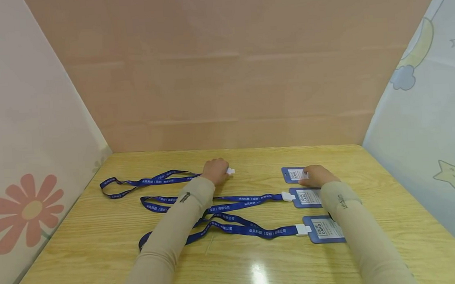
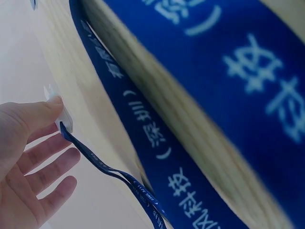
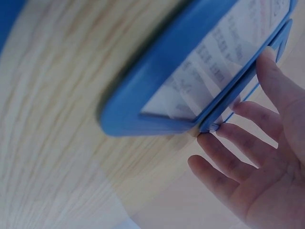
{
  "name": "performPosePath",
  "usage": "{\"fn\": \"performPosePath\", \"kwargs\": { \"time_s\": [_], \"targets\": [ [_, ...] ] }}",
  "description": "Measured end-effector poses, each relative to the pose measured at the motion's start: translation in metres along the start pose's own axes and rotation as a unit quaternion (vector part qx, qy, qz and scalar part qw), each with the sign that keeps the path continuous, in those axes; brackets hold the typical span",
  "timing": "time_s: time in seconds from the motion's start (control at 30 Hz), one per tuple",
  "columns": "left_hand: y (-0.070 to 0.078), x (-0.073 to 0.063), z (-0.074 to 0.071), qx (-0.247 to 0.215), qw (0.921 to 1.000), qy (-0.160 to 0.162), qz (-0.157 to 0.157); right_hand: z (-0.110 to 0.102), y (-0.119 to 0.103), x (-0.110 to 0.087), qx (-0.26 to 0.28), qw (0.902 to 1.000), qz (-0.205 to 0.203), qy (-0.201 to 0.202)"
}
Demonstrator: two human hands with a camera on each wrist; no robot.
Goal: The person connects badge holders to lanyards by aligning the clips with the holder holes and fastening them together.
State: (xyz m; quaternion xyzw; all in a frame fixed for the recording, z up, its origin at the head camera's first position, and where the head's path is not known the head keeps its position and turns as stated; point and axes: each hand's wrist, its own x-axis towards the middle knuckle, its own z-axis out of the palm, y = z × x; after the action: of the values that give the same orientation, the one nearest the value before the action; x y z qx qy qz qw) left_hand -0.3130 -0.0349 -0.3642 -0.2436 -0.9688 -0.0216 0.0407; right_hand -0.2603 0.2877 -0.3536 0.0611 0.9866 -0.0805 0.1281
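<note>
My left hand [image 1: 215, 171] pinches the white plastic clip [image 2: 65, 117] of the farthest blue lanyard [image 1: 157, 181] between thumb and forefinger; its other fingers are spread in the left wrist view. The strap trails leftward across the table. To the right, my right hand [image 1: 317, 175] grips the right end of a blue ID card holder [image 1: 292, 175], thumb on one side and fingers at its edge. That holder is apart from the clip, its slotted end facing it. In the right wrist view, a nearer card holder [image 3: 143, 95] partly covers the gripped one.
Nearer me lie two lanyards with holders attached: the middle strap [image 1: 258, 198] with its holder [image 1: 308, 197], and the nearest strap [image 1: 272, 232] with its holder [image 1: 326, 229]. My sleeves cross over both sets. Panels enclose the wooden table [image 1: 235, 267] at the back and sides.
</note>
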Motion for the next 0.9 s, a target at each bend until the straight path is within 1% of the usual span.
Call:
{"fn": "performPosePath", "kwargs": {
  "time_s": [0.23, 0.47, 0.73, 0.9],
  "targets": [
    [0.003, 0.003, 0.002, 0.000, 1.0000, 0.001, 0.008, 0.000, 0.000, -0.002, 0.009, 1.0000, 0.002, 0.000],
    [0.008, 0.003, 0.001, -0.005, 0.9998, 0.002, 0.018, -0.001, -0.002, -0.005, 0.014, 0.9999, 0.006, -0.001],
    [0.015, 0.002, -0.005, -0.003, 0.9998, -0.010, 0.015, 0.001, -0.004, -0.003, 0.021, 0.9997, 0.013, -0.002],
    [0.017, 0.004, -0.002, 0.009, 0.9998, -0.007, 0.017, 0.001, -0.005, -0.003, 0.021, 0.9997, 0.010, -0.001]
  ]
}}
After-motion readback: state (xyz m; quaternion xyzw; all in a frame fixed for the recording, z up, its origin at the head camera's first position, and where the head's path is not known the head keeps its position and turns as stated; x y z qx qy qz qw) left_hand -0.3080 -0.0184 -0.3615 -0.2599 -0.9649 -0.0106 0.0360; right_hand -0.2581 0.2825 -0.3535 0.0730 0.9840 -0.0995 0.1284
